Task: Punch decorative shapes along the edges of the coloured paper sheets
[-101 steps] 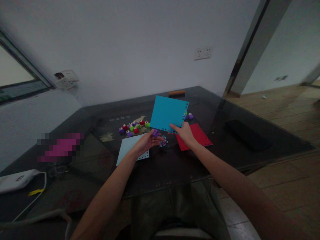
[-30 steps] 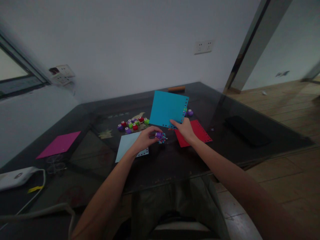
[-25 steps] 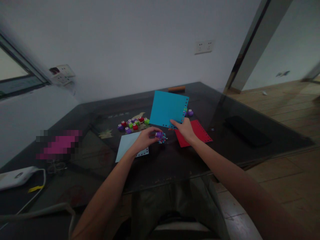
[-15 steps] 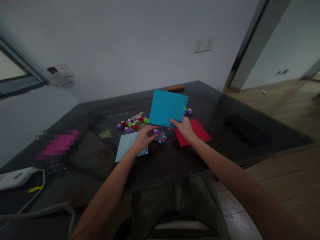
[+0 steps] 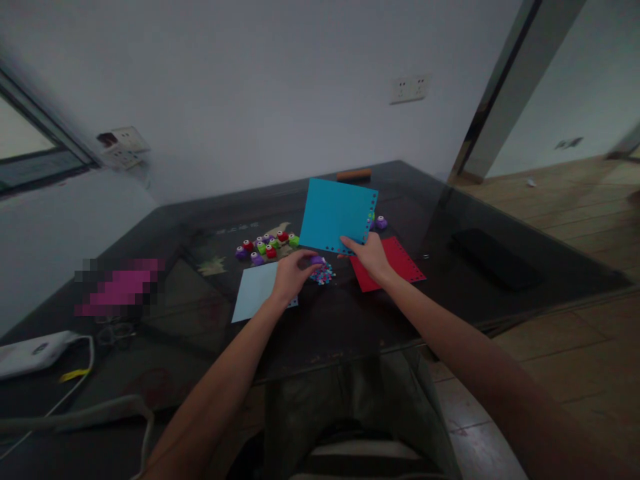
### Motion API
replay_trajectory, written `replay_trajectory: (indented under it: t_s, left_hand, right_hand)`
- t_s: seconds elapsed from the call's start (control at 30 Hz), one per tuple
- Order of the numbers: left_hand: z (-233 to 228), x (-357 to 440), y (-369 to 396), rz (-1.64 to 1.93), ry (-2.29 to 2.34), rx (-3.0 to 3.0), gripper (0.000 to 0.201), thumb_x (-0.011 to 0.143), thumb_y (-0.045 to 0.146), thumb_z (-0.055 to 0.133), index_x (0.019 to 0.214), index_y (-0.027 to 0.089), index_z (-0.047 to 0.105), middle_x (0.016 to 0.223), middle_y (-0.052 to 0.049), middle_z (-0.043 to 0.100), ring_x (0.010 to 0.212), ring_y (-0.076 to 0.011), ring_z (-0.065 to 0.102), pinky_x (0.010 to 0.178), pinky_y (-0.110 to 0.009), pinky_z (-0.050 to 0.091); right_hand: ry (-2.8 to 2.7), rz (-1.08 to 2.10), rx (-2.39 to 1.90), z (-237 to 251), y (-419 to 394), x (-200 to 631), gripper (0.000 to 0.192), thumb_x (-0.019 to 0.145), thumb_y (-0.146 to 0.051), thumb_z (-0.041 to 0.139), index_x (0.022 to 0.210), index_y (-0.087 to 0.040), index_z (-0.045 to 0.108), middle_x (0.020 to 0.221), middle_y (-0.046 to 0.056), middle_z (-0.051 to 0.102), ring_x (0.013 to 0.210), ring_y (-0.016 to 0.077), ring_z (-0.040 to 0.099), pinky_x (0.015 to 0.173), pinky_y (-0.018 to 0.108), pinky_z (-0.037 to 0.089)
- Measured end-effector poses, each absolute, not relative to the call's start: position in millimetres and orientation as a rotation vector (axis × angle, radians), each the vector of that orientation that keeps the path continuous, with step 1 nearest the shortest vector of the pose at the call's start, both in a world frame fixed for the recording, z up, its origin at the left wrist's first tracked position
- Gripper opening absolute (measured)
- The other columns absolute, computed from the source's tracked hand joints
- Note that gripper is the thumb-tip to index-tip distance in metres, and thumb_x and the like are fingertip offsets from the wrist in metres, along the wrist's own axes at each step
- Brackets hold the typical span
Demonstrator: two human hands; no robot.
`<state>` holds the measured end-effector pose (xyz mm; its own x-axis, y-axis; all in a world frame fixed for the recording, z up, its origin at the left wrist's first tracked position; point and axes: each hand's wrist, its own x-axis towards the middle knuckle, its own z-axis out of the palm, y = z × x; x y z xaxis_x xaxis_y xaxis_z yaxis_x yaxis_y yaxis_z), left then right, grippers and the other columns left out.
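Observation:
Raised over the table, a blue sheet of paper with small holes along its right and lower edges is pinched at its lower right by my right hand. My left hand closes its fingertips on a small purple craft punch, just below the sheet's lower edge. Beneath the punch lies a small heap of coloured paper bits. A pale blue sheet, also holed at its edge, lies partly under my left hand. Under my right hand is a red sheet with holes down one side.
Several purple, red and green craft punches cluster on the dark table at left, and another purple punch stands behind the blue sheet. A black case lies right, an orange-brown roll at the back, a white device with a cable left.
My left hand has turned the purple punch slightly, and it sits a little higher, near the blue sheet's lower edge. The right hand and sheet hold nearly still; the view has shifted slightly.

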<state>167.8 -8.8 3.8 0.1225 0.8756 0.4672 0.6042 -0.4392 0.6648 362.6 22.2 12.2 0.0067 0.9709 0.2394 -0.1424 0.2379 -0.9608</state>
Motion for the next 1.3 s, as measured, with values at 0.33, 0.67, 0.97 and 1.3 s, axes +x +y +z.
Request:
replay_trajectory:
  t_s: [0.33, 0.67, 0.97, 1.3]
  left_hand:
    - [17.1, 171.5, -12.6, 1.327, 1.237, 1.486, 0.029, 0.075, 0.034, 0.066, 0.095, 0.014, 0.066, 0.092, -0.007, 0.068, 0.073, -0.0173, 0.066, 0.071, -0.032, 0.052]
    - [55.4, 183.0, -41.7, 1.33, 0.765, 0.998, 0.021, 0.075, 0.024, 0.068, 0.095, 0.016, 0.066, 0.093, -0.004, 0.07, 0.084, -0.0163, 0.068, 0.079, -0.026, 0.053]
    - [63.1, 185.6, -50.2, 1.348, 0.71, 0.995, 0.026, 0.068, 0.032, 0.075, 0.086, 0.014, 0.067, 0.079, -0.004, 0.071, 0.072, -0.0143, 0.069, 0.068, -0.021, 0.055]
    - [59.4, 183.6, -49.0, 1.371, 0.811, 1.181, 0.039, 0.065, 0.043, 0.075, 0.092, 0.018, 0.064, 0.091, -0.005, 0.069, 0.075, -0.0177, 0.068, 0.074, -0.032, 0.055]
  right_hand:
    - [-1.225, 1.066, -0.937, 11.2, 25.6, 365.4, 0.034, 0.067, -0.041, 0.066, 0.087, -0.014, 0.061, 0.076, 0.008, 0.068, 0.051, 0.0194, 0.064, 0.053, 0.035, 0.054]
    - [-1.241, 1.076, -0.935, 17.4, 25.9, 368.7, 0.033, 0.064, -0.037, 0.067, 0.089, -0.016, 0.059, 0.082, 0.009, 0.069, 0.053, 0.0205, 0.065, 0.055, 0.035, 0.055]
    - [-1.244, 1.064, -0.931, 24.0, 19.1, 367.4, 0.027, 0.067, -0.034, 0.066, 0.086, -0.016, 0.059, 0.07, 0.006, 0.067, 0.053, 0.0191, 0.064, 0.056, 0.034, 0.055]
    - [-1.245, 1.058, -0.947, 21.6, 22.4, 367.2, 0.028, 0.066, -0.034, 0.067, 0.084, -0.015, 0.059, 0.071, 0.007, 0.068, 0.053, 0.0202, 0.065, 0.056, 0.035, 0.056]
